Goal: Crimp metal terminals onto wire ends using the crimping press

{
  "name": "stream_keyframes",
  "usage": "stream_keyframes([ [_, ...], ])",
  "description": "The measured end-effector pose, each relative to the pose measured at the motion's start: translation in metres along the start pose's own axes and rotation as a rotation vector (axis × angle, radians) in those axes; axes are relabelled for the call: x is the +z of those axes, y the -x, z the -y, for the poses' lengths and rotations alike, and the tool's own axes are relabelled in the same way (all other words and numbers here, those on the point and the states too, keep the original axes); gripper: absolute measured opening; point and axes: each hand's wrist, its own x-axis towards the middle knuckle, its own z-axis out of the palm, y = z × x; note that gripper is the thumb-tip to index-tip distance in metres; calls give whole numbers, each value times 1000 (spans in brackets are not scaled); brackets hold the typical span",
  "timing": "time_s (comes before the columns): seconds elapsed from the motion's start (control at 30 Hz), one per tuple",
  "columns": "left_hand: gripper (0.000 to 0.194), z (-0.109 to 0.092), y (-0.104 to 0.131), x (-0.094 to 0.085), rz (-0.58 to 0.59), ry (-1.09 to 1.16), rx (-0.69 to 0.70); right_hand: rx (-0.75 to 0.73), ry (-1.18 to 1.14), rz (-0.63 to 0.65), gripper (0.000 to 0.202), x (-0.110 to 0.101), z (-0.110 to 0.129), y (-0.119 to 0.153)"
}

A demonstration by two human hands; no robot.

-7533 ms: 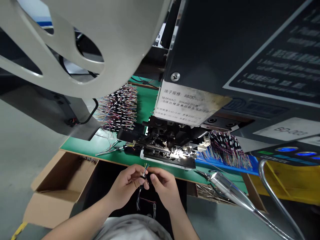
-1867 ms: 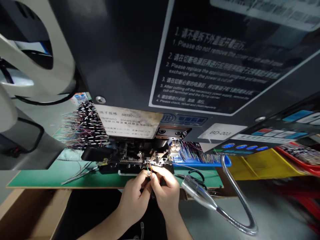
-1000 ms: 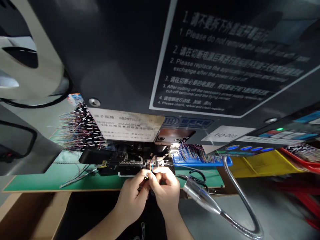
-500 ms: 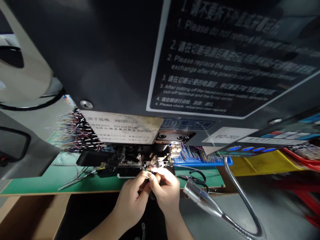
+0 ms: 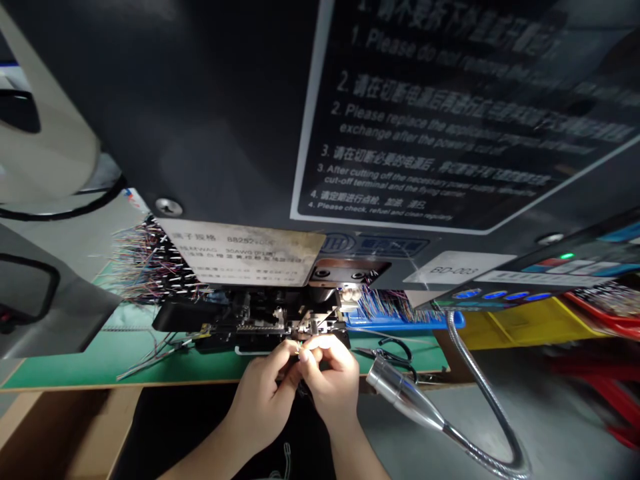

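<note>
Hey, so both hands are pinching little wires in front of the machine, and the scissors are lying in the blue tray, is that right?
Not quite: the head view shows the scissors lying on the green tabletop, not in the blue tray. The rest stands.

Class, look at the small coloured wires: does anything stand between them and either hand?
Nothing visible does. The left hand and right hand meet at the wires, pinching them at the fingertips. The scissors lie off to the right.
</note>
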Motion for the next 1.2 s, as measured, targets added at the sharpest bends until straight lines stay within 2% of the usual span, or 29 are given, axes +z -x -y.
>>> stream_keyframes([
  [0.2,14,2,0,1,-4,35,-3,-66,45,20,11,0,5,-2],
  [0.4,17,3,1,3,-43,-36,59,-28,-12,-12,4,2,2,-1],
  [0.57,19,6,2,4,-73,-105,65,-154,48,-18,9,2,4,-3],
  [0.9,22,5,1,3,-80,-95,127,-124,58,32,11,-1,-1,-5],
  [1.2,22,4,-1,2,-84,-111,103,-112,39,33,7,1,0,-5],
])
